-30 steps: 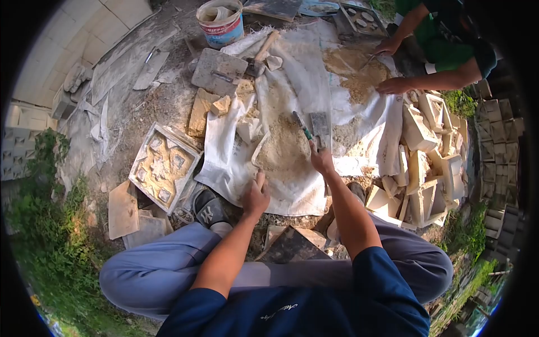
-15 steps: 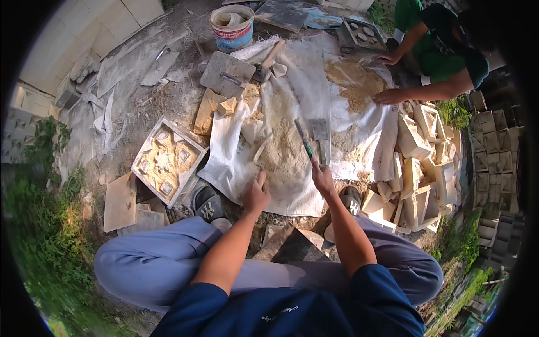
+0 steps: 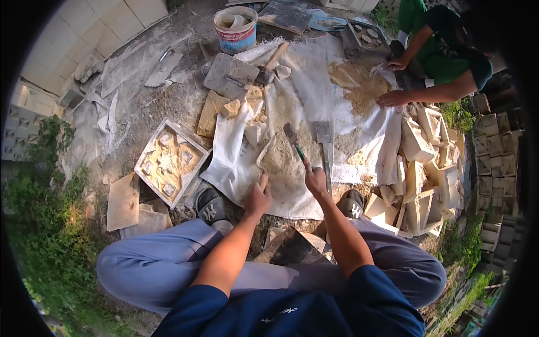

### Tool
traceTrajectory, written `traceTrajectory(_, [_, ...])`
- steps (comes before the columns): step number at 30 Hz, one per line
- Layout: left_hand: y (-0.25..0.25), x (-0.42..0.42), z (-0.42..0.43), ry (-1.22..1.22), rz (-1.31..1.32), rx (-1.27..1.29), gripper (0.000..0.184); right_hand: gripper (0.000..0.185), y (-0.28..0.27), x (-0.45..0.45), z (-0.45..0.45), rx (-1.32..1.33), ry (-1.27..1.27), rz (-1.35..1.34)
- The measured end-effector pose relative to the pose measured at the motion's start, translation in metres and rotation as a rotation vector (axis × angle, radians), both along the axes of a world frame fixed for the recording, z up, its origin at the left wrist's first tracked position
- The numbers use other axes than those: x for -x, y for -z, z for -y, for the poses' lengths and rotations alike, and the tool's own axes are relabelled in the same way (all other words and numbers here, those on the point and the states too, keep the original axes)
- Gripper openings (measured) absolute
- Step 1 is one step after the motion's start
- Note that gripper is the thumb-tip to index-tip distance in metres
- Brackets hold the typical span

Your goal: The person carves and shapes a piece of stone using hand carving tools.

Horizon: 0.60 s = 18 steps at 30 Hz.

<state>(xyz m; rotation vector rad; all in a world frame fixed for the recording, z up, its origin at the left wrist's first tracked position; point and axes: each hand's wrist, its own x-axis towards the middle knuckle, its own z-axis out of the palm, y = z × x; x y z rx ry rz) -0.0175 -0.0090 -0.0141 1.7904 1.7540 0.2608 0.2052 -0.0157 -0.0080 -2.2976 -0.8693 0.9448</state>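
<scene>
My right hand (image 3: 316, 178) is closed on the green handle of a trowel (image 3: 295, 142), whose blade is over the pale powder (image 3: 283, 154) on the white sack cloth (image 3: 300, 199). My left hand (image 3: 257, 196) is at the near edge of the powder, fingers wrapped round something like a handle, its far part too unclear to name. Just right of the trowel lies a flat grey tool (image 3: 323, 135) with a long handle. A square mould (image 3: 172, 162) holding powder and small pieces rests to the left of the cloth.
A co-worker's hands (image 3: 394, 98) are by more powder at the upper right. Cast blocks (image 3: 418, 180) are piled on the right. A bucket (image 3: 236, 35), a hammer (image 3: 275, 59) and a metal plate float (image 3: 229, 77) lie at the back. A dark block (image 3: 292, 247) is between my legs.
The trowel in my right hand has swung left, away from the flat grey tool and over the powder. My left hand has stayed nearly in place. The camera view has shifted slightly.
</scene>
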Motion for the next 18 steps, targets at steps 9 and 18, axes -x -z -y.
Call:
traceTrajectory(9, [-0.011,-0.004,-0.002,0.017,-0.004,-0.051,0.035,0.069,0.023,0.0,0.026,-0.034,-0.095,0.216])
traceTrajectory(18, [-0.004,-0.004,-0.001,-0.006,-0.015,-0.097,0.035,0.067,0.005,-0.028,0.027,-0.388,0.19,0.05])
